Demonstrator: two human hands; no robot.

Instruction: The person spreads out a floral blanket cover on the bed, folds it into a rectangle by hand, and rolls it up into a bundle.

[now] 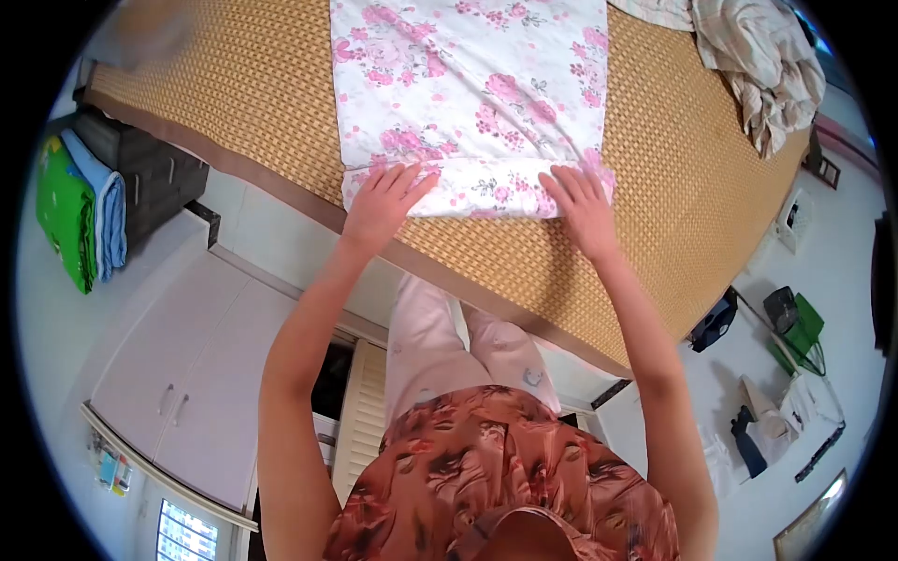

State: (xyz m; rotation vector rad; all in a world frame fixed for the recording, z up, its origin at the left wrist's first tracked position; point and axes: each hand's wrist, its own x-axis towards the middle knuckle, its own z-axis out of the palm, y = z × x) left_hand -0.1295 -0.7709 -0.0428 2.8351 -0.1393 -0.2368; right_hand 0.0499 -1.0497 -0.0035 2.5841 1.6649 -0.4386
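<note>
A white cloth with pink flowers lies flat on the woven mat of the bed, running away from me. Its near end is turned over into a folded band. On the left end of that band rests my left hand, fingers stretched out on the fabric. My right hand lies at the band's right end, also with its fingers extended and spread. Both palms face down, and neither hand is closed on the cloth. Some light creases cross the fabric beyond the fold.
The woven mat covers the bed, with a brown border along its near edge. A crumpled checked cloth lies at the far right. Folded green bedding and blue bedding are at the left, beside a dark cabinet. Bags hang at the right.
</note>
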